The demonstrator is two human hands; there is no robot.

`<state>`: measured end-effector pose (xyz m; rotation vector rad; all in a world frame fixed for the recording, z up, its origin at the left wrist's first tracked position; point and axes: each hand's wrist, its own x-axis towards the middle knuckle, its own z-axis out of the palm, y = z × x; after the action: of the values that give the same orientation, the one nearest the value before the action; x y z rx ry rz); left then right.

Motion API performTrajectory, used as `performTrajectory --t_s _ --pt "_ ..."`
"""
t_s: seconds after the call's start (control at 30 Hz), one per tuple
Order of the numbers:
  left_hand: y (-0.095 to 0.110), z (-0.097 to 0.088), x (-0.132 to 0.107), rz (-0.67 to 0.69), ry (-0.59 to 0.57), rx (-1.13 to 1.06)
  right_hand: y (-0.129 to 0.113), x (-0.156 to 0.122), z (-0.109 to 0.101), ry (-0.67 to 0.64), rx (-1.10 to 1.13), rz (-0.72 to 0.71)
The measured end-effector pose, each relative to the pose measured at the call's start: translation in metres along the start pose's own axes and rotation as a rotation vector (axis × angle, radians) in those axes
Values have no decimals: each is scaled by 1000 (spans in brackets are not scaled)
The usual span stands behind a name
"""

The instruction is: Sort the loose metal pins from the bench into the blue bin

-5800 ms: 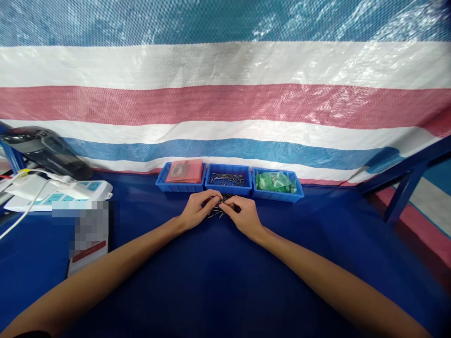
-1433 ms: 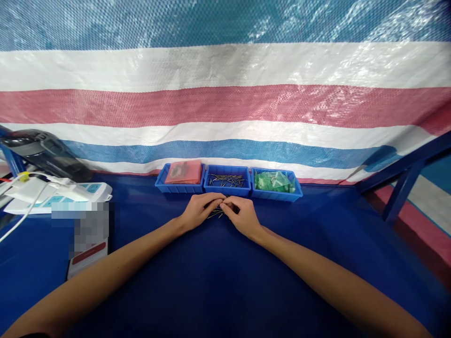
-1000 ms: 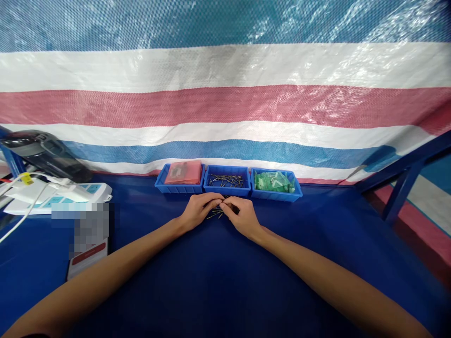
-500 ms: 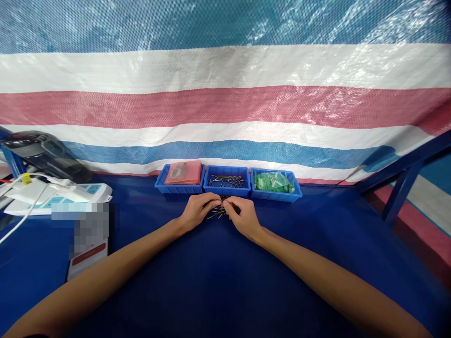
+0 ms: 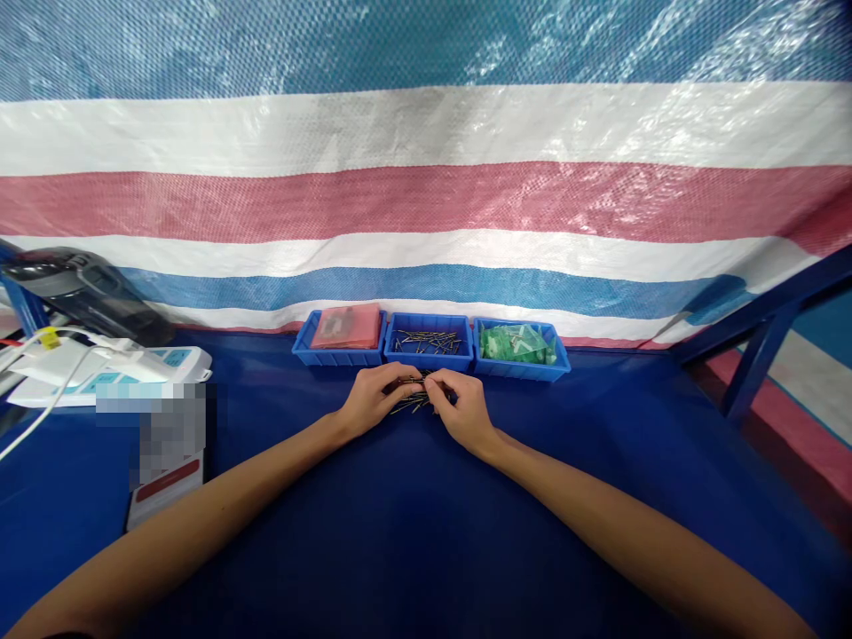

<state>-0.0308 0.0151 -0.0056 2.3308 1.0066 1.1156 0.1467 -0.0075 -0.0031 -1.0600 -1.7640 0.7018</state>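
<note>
My left hand (image 5: 379, 398) and my right hand (image 5: 461, 405) meet over a small pile of thin metal rods (image 5: 416, 404) on the blue table. The rods look like drill bits, some dark and some gold. Both hands pinch thumb against fingers, their tips almost touching. A thin rod seems to lie between the fingertips, largely covered by them. Just behind the hands, the middle blue bin (image 5: 431, 355) holds more such rods (image 5: 426, 339).
The left blue bin (image 5: 339, 358) holds red plastic sheets or bags (image 5: 347, 327); the right one (image 5: 523, 366) holds green packets (image 5: 516, 343). A power strip (image 5: 186, 364), cables and a dark bottle (image 5: 86, 293) lie at left. Striped sheeting (image 5: 426, 204) hangs behind.
The fingertips of both hands have shifted slightly over the pile, with the left thumb now a little further right. The bins and their contents look the same.
</note>
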Motion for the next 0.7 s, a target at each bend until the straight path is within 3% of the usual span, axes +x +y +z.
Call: performTrajectory --t_s 0.2,0.7 --pt "0 0 0 70 -11 -3 2 0 1 -35 17 6" --pt "3 -2 0 42 -28 -14 1 0 0 -28 9 0"
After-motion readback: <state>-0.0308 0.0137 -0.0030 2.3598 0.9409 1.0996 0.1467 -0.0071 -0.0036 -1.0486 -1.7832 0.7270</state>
